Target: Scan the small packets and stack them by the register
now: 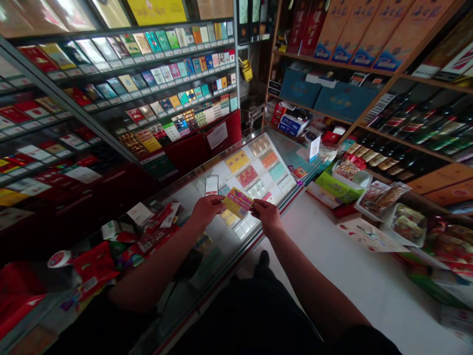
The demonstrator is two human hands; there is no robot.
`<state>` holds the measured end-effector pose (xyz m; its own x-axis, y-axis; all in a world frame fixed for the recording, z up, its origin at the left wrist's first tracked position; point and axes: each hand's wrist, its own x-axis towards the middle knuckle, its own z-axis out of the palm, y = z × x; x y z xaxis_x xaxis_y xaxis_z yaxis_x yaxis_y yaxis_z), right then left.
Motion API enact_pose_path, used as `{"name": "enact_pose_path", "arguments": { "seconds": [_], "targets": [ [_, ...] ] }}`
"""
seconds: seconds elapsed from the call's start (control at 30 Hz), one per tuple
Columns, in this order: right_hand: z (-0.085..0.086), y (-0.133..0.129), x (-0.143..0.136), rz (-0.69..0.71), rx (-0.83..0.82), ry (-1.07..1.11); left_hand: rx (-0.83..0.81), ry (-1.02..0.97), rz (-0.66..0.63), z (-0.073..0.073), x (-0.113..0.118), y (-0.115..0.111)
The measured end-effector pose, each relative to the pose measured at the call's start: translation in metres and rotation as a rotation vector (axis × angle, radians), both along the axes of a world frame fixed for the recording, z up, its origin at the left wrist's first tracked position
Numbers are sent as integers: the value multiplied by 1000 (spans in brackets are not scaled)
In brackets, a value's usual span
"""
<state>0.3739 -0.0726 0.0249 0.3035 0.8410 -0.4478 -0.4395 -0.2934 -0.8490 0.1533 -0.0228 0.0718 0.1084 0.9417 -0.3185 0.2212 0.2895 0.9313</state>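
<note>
A yellow and pink printed card or flat packet (238, 202) is held up above the glass counter (192, 192), slightly tilted. Its left edge is pinched in my left hand (207, 211), and its right edge in my right hand (266, 215). Just beyond my left hand, a small white card with a red strip (212, 185) stands or lies on the glass. Under the glass, rows of colourful flat boxes (247, 175) are visible.
Red bags (96, 266) and small packets lie on the counter at left. Shelves of cigarette packs (162, 74) rise behind it. At right are trays of packaged snacks (405, 224), wine bottles (402, 118) and a white QR stand (314, 148).
</note>
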Motion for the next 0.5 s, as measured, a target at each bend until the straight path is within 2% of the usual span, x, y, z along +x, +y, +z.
{"name": "enact_pose_path", "arguments": {
  "seconds": [0.27, 0.5],
  "targets": [
    [14, -19, -57, 90, 28, -23, 23, 27, 54, 7, -60, -24],
    [21, -25, -90, 249, 17, -37, 43, 43, 82, -2, -99, -26]
  ]
}}
